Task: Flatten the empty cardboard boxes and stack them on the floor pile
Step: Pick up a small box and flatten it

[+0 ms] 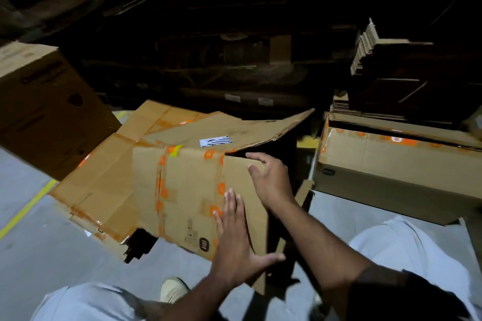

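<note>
- Far left there's a big brown carton (44, 109) tilted up off the grey floor (31, 237), with a yellow floor line (28, 206) running under it.
- Next over, the floor pile (104, 190) of flattened cardboard, all covered in orange tape.
- Lying half on that pile, right in front of me, is the box I'm working on (187, 190). It's partly collapsed, with one flap (234, 130) sticking up at the back.
- My left hand (234, 240) lies flat on its front panel, fingers straight, just pressing, not gripping anything.
- My right hand (271, 180) is at the box's open edge, fingers curled over the rim of the panel.
- Far right: a long low carton (396, 164) on the floor, stacks of flat cardboard (375, 60) behind it.
</note>
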`<state>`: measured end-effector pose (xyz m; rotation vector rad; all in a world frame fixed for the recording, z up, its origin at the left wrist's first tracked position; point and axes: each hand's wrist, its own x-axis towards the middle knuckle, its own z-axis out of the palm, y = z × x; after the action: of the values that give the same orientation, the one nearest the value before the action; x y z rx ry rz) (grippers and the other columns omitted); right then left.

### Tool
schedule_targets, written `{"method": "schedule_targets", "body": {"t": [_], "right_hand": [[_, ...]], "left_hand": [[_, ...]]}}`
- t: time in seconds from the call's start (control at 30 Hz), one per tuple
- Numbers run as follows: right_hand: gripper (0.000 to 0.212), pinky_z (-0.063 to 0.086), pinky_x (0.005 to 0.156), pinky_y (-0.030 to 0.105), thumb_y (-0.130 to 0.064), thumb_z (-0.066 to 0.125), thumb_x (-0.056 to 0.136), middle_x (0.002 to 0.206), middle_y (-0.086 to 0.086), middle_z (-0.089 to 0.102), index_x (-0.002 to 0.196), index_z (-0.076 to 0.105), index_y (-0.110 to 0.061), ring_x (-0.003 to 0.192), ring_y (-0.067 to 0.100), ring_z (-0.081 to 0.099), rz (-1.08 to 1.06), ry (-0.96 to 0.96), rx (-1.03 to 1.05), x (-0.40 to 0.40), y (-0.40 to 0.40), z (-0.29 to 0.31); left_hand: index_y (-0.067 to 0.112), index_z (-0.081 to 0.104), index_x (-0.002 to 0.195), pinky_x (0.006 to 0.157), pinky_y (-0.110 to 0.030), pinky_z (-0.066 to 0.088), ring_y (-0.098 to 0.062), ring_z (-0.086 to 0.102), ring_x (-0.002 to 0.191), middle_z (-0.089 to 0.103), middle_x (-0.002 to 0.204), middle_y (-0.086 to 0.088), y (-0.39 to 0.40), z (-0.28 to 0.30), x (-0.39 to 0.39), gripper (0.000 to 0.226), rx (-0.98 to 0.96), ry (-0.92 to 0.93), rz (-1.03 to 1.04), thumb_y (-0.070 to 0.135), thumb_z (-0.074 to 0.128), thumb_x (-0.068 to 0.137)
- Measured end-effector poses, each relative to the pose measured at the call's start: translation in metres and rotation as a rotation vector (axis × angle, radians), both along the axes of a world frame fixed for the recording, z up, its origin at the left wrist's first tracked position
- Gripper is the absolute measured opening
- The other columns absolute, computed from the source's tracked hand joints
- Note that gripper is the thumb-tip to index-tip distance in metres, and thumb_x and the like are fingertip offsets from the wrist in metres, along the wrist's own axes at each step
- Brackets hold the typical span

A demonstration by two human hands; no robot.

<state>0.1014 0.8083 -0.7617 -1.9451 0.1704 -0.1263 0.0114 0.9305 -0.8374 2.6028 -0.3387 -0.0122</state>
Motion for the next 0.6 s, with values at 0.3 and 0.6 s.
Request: {"method": "schedule_targets", "body": {"t": [0.3, 0.6], "right_hand": [[0.032, 0.056, 0.083, 0.024, -0.034, 0.051, 0.103, 0.114, -0.009, 0.066, 0.132, 0.058, -0.022, 0.101, -0.005, 0.061, 0.092, 0.158, 0.573, 0.004, 0.004, 0.01], [0.074, 0.054, 0.098, 0.046, -0.057, 0.064, 0.089, 0.141, 0.001, 0.047, 0.144, 0.041, -0.011, 0.113, 0.017, 0.057, -0.097, 0.363, 0.721, 0.041, -0.011, -0.015]], "left_hand": [[0.021, 0.06, 0.138, 0.094, -0.039, 0.052, -0.024, 0.065, 0.113, 0.07, 0.126, -0.001, 0.001, 0.05, 0.048, 0.047, -0.227, -0.139, 0.522, 0.017, 0.06, 0.091], [0.024, 0.069, 0.102, 0.077, -0.04, 0.057, -0.009, 0.065, 0.081, 0.07, 0.084, 0.011, 0.044, -0.008, 0.004, 0.017, -0.57, 0.052, 0.668, 0.033, 0.055, 0.102]]}}
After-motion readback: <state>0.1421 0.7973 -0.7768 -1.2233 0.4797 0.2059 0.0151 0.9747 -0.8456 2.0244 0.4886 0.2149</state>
